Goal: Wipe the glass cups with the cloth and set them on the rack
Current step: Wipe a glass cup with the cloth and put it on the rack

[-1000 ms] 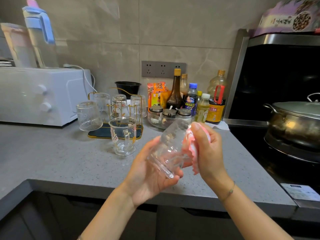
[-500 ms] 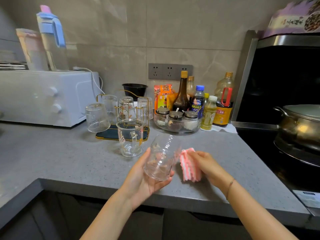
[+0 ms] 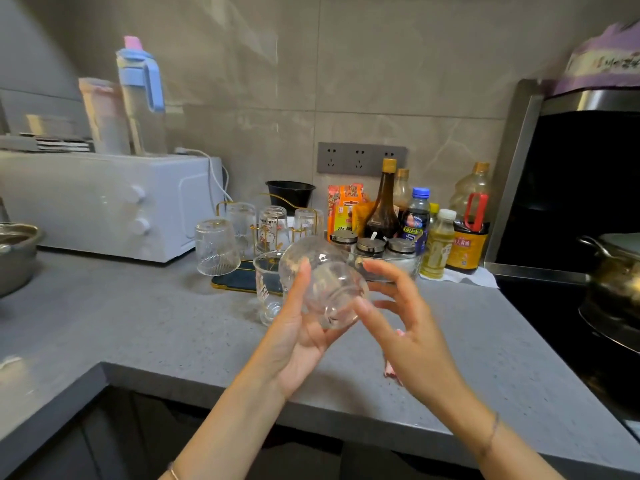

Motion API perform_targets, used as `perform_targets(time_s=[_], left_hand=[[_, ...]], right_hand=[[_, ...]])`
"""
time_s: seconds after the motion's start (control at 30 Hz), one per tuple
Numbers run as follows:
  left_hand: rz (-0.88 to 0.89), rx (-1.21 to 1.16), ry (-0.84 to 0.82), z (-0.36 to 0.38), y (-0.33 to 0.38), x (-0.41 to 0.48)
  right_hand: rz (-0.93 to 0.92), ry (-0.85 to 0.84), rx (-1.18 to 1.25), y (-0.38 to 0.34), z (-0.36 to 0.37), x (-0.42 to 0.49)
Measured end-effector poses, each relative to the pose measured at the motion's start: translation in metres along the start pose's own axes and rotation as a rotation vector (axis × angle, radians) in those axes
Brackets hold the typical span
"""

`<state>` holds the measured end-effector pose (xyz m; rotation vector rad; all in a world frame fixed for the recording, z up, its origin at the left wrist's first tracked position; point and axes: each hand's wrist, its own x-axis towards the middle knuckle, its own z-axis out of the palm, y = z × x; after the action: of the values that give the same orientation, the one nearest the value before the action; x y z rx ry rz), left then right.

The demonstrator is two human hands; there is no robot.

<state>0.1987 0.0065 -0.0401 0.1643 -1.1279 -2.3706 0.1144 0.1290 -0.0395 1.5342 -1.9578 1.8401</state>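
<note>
there are six glass cups. one glass cup is up in the air over the grey desk, just near of the rack. four upside-down cups sit on the rack, far and to the left. one glass mug with a handle stands the right way up on the desk, right behind the held cup.

there are two hands. the left hand holds the glass cup. its palm is under the cup, its thumb goes up the near left side, and its fingers curl round the far side. the cup is tipped onto its side. the right hand is just to the right of the cup. its fingers are spread apart and a little bent, and it holds nothing. its thumb tip is right at the cup, but i cannot tell if it touches. both arms reach in from the near edge.

there is one pink cloth. it lies on the desk under the right hand, and only a small bit shows.

far back there are three little jars with metal lids in a glass bowl, and at least five bottles beside them. one black bowl sits behind the rack. one white oven with two knobs stands on the left, with two tall jugs on top. one big pot is at the right.
</note>
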Motion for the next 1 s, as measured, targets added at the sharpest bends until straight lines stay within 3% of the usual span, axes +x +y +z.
perform_targets(time_s=[0.1,0.2,0.4,0.5,0.6,0.67,0.83,1.0], left_hand=[[0.074,0.003,0.013,0.004,0.013,0.003],[0.094,0.022,0.029,-0.001,0.027,0.005],[0.068,0.115,-0.031,-0.019,0.055,0.013],[0.107,0.409,0.030,-0.042,0.080,0.020],[0.330,0.785,0.419,-0.085,0.095,0.039],[0.465,1.074,0.541,-0.121,0.094,0.054],[0.458,1.544,0.575,-0.184,0.066,0.079],[0.381,1.715,0.489,-0.219,0.045,0.082]], right_hand=[[-0.100,-0.051,-0.043,-0.017,0.018,0.008],[-0.169,0.015,-0.102,-0.025,0.034,0.026],[-0.169,0.055,0.000,-0.028,0.055,0.057],[-0.101,0.020,0.123,-0.029,0.055,0.078],[0.014,0.028,0.178,-0.026,0.050,0.100],[0.069,0.022,0.148,-0.022,0.052,0.117],[0.158,0.018,0.070,-0.017,0.064,0.151],[0.169,-0.007,-0.042,-0.012,0.078,0.182]])
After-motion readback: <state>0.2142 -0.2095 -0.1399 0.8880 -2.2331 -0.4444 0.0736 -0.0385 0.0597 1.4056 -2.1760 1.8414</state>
